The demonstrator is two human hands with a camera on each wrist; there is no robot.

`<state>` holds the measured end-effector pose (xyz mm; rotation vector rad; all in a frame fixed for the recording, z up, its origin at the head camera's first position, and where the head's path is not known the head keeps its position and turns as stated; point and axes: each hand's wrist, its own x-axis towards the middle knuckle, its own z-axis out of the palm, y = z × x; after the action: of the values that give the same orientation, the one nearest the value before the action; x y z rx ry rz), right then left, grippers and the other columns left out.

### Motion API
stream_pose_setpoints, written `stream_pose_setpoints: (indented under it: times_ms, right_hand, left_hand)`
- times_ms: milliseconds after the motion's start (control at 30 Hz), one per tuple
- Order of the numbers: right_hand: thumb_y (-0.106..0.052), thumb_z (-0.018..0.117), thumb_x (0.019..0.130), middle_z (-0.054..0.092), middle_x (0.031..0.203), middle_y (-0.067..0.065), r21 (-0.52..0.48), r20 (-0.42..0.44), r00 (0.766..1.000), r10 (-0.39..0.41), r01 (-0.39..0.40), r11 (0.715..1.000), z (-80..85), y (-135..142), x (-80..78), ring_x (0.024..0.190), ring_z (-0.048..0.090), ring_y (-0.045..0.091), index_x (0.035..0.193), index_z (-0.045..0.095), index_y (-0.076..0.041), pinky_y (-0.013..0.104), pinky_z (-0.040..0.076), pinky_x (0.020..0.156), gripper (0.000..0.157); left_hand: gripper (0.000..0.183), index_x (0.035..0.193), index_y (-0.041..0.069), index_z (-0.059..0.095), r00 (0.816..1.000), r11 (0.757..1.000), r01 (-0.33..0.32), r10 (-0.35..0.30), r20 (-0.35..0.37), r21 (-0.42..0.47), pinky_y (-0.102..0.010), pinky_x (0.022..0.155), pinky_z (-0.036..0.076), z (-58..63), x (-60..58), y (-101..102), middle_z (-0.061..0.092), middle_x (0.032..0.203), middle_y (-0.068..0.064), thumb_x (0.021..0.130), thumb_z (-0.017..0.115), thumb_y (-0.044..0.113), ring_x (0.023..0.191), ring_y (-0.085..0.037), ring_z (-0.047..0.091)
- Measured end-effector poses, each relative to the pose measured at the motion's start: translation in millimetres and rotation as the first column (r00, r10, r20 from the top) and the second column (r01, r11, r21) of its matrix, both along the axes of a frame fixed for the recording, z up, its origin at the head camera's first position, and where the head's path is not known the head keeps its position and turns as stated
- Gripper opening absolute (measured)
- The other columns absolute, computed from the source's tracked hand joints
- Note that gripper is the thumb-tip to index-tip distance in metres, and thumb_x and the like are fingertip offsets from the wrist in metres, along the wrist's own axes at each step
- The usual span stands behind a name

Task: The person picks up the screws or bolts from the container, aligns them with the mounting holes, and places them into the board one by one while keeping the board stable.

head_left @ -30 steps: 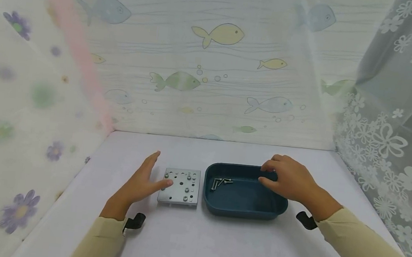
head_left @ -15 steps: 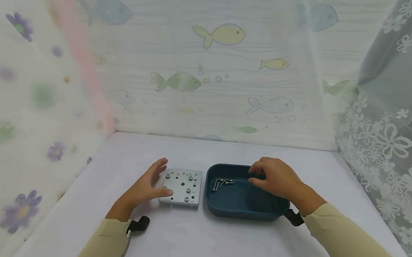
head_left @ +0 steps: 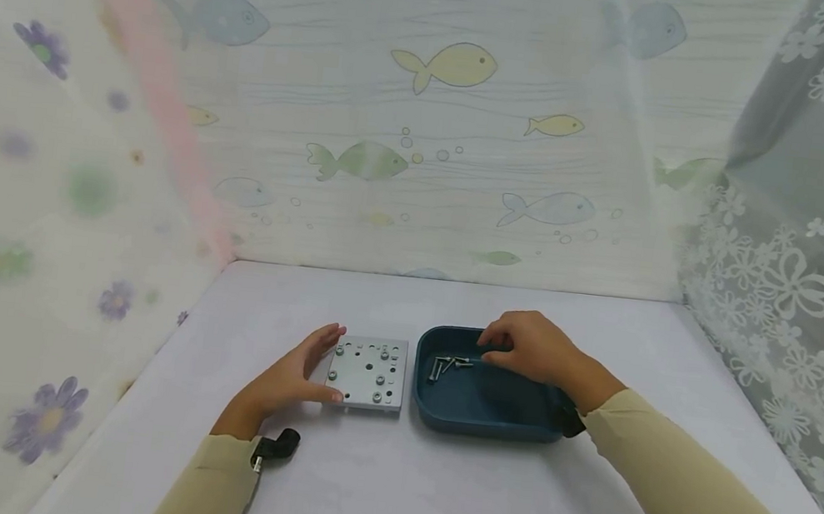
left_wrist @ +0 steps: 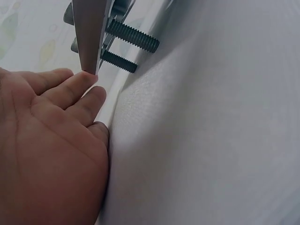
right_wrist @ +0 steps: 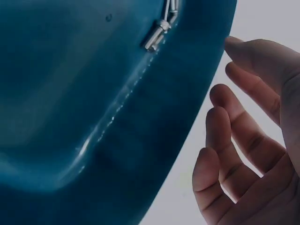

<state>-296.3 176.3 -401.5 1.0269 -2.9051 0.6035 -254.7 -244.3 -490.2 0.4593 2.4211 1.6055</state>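
Note:
In the head view, a silver metal plate (head_left: pixel 356 387) with holes and several socket-head screws in it stands just left of a dark blue tray (head_left: pixel 485 426). My left hand (head_left: pixel 289 378) is at the plate's left side, thumb at the front corner, fingers at the back one. The left wrist view shows a fingertip touching the plate's edge (left_wrist: pixel 89 42), with two threaded screw shanks (left_wrist: pixel 133 35) sticking out of its underside. My right hand (head_left: pixel 534 347) hovers over the tray, fingers loosely bent, nothing visible in them. Several loose screws (head_left: pixel 438 369) lie in the tray's left part.
A white cloth covers the table (head_left: pixel 387 489). Behind it hangs a curtain (head_left: pixel 417 207) with printed fish, and a sheer flowered curtain (head_left: pixel 794 280) is on the right. Black wrist cameras (head_left: pixel 279 444) sit on both wrists.
My right hand has moved left over the tray, closer to the loose screws. My left hand has shifted slightly right, its thumb coming down to the plate's front left corner.

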Motion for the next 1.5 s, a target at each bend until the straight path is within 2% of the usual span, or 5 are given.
stream_pose_setpoints:
  times_ms: [367, 500, 600, 833, 1500]
  right_hand:
    - [-0.031, 0.082, 0.089, 0.071, 0.093, -0.011, 0.060, 0.156, 0.988, -0.020, 0.011, 0.998, -7.2, -11.3, -12.6, 0.090, 0.062, 0.010, 0.114, 0.079, -0.020, 0.037, 0.052, 0.085, 0.027]
    - [-0.031, 0.082, 0.089, 0.071, 0.095, -0.011, 0.073, 0.203, 0.979, -0.022, 0.008, 0.997, -12.6, -15.6, -17.6, 0.092, 0.062, 0.010, 0.114, 0.080, -0.021, 0.037, 0.053, 0.086, 0.027]
    - [-0.031, 0.082, 0.089, 0.071, 0.095, -0.011, 0.082, 0.214, 0.977, -0.018, 0.000, 0.997, -15.5, -21.1, -19.7, 0.091, 0.063, 0.009, 0.116, 0.079, -0.020, 0.036, 0.054, 0.084, 0.029]
    - [-0.030, 0.082, 0.089, 0.074, 0.090, -0.012, 0.095, 0.222, 0.975, -0.022, 0.001, 0.995, -17.2, -37.7, -22.0, 0.083, 0.065, 0.005, 0.115, 0.079, -0.019, 0.032, 0.055, 0.078, 0.028]
    - [-0.021, 0.084, 0.087, 0.075, 0.090, -0.010, 0.125, 0.274, 0.958, -0.082, 0.049, 0.991, -34.5, -44.3, -27.0, 0.072, 0.067, 0.005, 0.102, 0.083, -0.019, 0.030, 0.056, 0.072, 0.015]
  left_hand:
    - [0.136, 0.166, 0.023, 0.016, 0.999, 0.996, 0.039, -0.041, -0.020, -0.083, -0.057, 0.127, 0.005, -1.2, -3.5, 3.6, 0.022, 0.172, 0.007, 0.060, 0.101, 0.031, 0.161, -0.022, 0.015]
    - [0.136, 0.165, 0.031, 0.017, 0.999, 0.994, 0.041, -0.042, -0.013, -0.097, -0.057, 0.127, 0.007, -1.1, -3.2, 5.0, 0.022, 0.172, 0.009, 0.058, 0.102, 0.030, 0.160, -0.024, 0.020]
    - [0.136, 0.164, 0.037, 0.018, 0.999, 0.993, 0.035, -0.036, -0.006, -0.109, -0.059, 0.126, 0.008, -1.5, -3.4, 4.4, 0.023, 0.171, 0.011, 0.057, 0.102, 0.031, 0.158, -0.025, 0.026]
    - [0.138, 0.166, 0.027, 0.017, 0.999, 0.993, 0.032, -0.033, -0.007, -0.112, -0.063, 0.123, 0.014, 0.7, -4.7, -1.8, 0.027, 0.169, 0.011, 0.057, 0.102, 0.029, 0.149, -0.025, 0.043]
    - [0.135, 0.165, 0.025, 0.020, 0.998, 0.994, 0.057, -0.058, -0.009, -0.088, -0.063, 0.122, 0.016, -3.2, -3.8, -0.5, 0.033, 0.168, 0.005, 0.058, 0.102, 0.027, 0.147, -0.024, 0.044]
